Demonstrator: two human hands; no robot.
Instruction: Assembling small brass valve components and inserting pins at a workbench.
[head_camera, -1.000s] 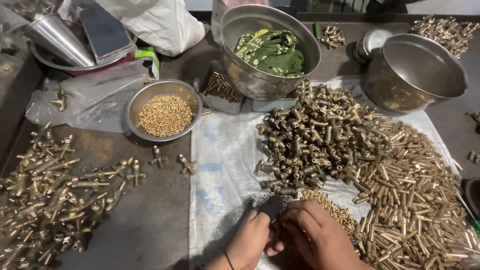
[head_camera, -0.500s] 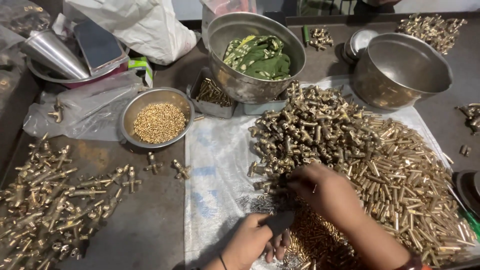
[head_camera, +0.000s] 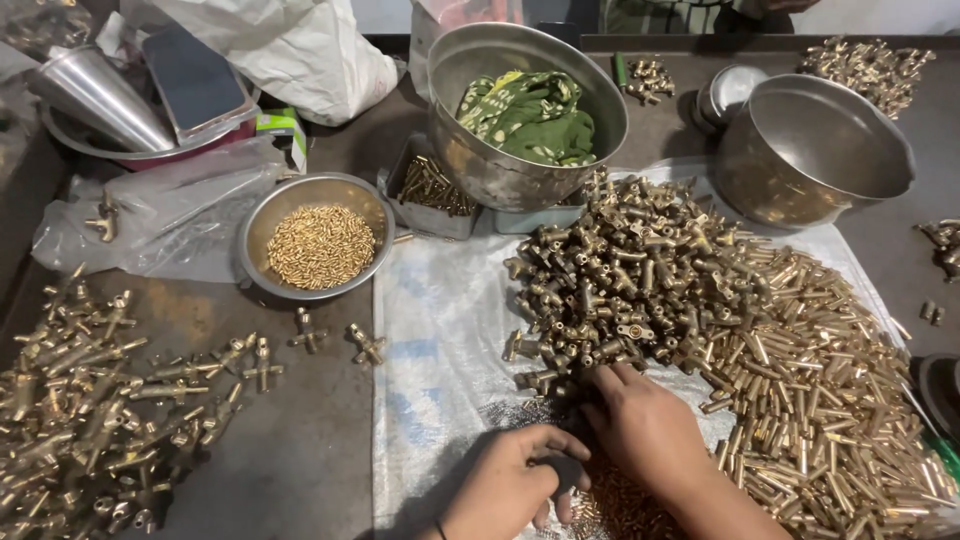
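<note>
At the near edge of the table, on the pale woven plastic sheet (head_camera: 450, 330), both hands are down and working close together. The left hand (head_camera: 505, 485) is curled, fingers bent round something small and dark that I can't make out, so whether it truly grips it I cannot tell. The right hand (head_camera: 650, 430) lies flat just beside it, fingertips pushed forward into the near fringe of the heap of brass tee fittings (head_camera: 620, 280); whether they have closed on a piece is hidden.

That heap lies straight ahead of the right hand, away from the person, touching its fingertips, so the right hand is plainly the nearer one. The fittings are jumbled, with no common axis: stubby bodies and side arms pointing every way, dull gold, threaded and knobbly. To the right, running to the table's right edge, sprawls a pile of slim brass tubes (head_camera: 840, 400), smooth and straight, mostly lying crosswise. Under the wrists sits a scatter of tiny brass pins (head_camera: 620, 505).

At the left edge, on the bare dark top, lies a spread of longer assembled brass pieces (head_camera: 90, 400). Toward the far edge stand a small steel bowl of brass pellets (head_camera: 318, 245), a deep steel bowl holding green cloth (head_camera: 525, 110) and an empty steel pot (head_camera: 815, 150), all shiny and round.
</note>
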